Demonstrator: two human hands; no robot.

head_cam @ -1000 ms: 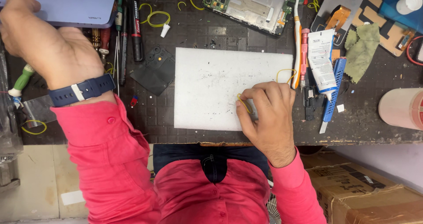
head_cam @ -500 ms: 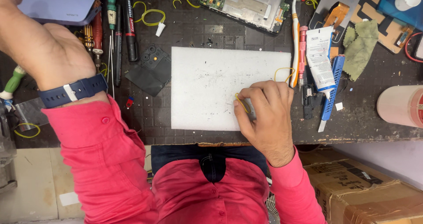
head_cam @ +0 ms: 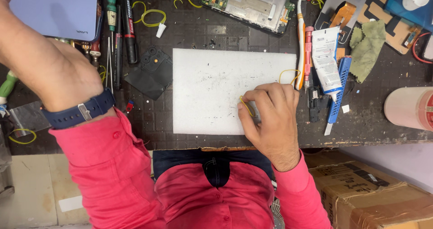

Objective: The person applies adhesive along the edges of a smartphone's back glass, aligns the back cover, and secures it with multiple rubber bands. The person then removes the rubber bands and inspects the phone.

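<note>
- Dark, gridded rubber matting [head_cam: 158, 121] covers the workbench seen from the head camera, and it is crowded with repair tools; a brown cardboard box [head_cam: 374, 193] is seen below its lower right edge.
- A white rectangular foam pad [head_cam: 207, 89] lies flat at the middle of the bench, marked with small dark specks.
- The right hand [head_cam: 270, 116] rests on the pad's lower right part, fingers curled narrowly inward; a thin yellow rubber band [head_cam: 245, 106] is pinched at the fingertips, with something grey just behind it that is too hidden to be named.
- The left hand [head_cam: 49, 71] is raised at the upper left, but its fingers are cut off by the frame's edge, so it cannot be told whether they are spread or closed; a dark blue wristband [head_cam: 79, 112] is worn above the red sleeve.
- A pale lilac phone back [head_cam: 54, 12] lies just beside that hand; whether it is touched cannot be made out.
- An opened phone frame with a green circuit board [head_cam: 248, 3] lies above the pad, partly cut off at the top.
- A white tube of adhesive [head_cam: 327, 60] and a blue plastic pry tool [head_cam: 338, 89] lie right of the pad, near a green cloth [head_cam: 367, 46].
- A pink-white cylinder [head_cam: 410, 107] is cut off at the right edge.
</note>
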